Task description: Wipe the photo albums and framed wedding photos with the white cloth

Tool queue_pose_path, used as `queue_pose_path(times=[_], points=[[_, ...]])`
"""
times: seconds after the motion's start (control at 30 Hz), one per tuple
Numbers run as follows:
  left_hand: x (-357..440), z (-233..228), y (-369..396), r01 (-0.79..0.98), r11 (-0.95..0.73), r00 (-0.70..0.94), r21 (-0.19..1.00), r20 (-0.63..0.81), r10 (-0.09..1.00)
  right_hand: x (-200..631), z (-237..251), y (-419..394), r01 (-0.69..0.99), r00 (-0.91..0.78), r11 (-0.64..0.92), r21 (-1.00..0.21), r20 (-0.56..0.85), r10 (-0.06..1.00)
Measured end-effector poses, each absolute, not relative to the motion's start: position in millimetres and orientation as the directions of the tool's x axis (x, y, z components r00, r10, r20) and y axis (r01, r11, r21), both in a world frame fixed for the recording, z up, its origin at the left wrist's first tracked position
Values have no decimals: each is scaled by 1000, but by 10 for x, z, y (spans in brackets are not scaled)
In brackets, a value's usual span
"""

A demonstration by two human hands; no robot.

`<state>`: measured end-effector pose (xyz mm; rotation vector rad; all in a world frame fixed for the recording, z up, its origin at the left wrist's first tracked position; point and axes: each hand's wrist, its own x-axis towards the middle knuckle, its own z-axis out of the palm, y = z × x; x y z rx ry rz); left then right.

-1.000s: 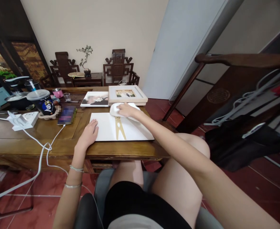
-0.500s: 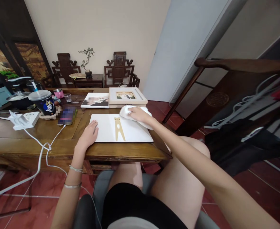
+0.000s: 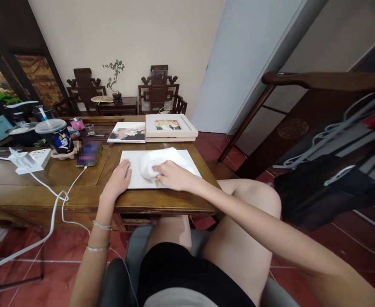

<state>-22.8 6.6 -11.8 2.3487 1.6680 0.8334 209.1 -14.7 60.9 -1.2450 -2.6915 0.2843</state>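
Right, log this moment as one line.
left hand: on white board, left edge | right hand: gripping white cloth on board | framed picture: beyond board

I watched through one camera worn on the person's head, facing forward and tipped down — the black shorts lay below me at the bottom edge. The tabletop crossed the middle distance, near enough that the left hand's fingers and right hand's fingers showed plainly. Beyond it, my view reached a carved chair and the pale wall.
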Motion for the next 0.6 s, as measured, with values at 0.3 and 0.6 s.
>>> queue_pose_path(times=[0.3, 0.6], points=[[-214, -119, 50, 825, -371, 222, 427, 359, 906, 2175, 643, -516, 672, -634, 589, -448, 63, 771], [-220, -80, 41, 829, -370, 232, 421, 343, 910, 1920, 612, 604, 806, -503, 518, -288, 128, 855]])
